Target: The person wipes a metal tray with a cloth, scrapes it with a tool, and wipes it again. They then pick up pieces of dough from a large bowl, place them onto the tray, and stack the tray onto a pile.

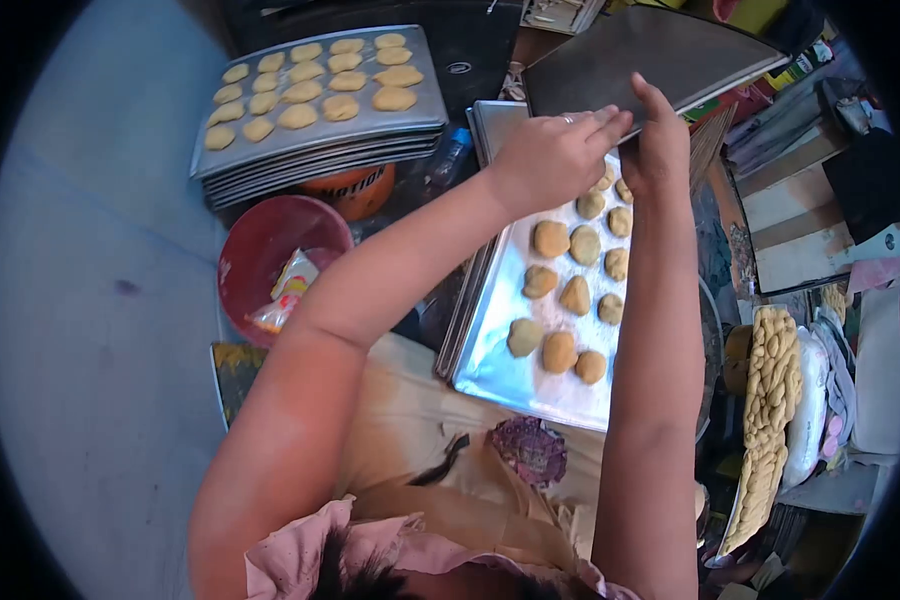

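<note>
A dark baking tray (640, 55) is tilted up at the top of the view, its near corner at my hands. My left hand (560, 155) reaches in from the left, fingers curled at that corner, a ring on one finger. My right hand (660, 140) is at the same edge, one digit pointing up along the tray; its grip is partly hidden. Below them lies a shiny metal tray (490, 375) on a stack of trays. Rounded dough pieces (559, 352) sit on it in rows, some covered by my right forearm.
At the upper left, a tray stack (320, 155) carries flattened dough pieces (305, 72). A red bucket (235, 270) holds a plastic packet (288, 290). A blue-capped bottle (452, 155) stands between the stacks. Braided dough (770, 400) lies on the right.
</note>
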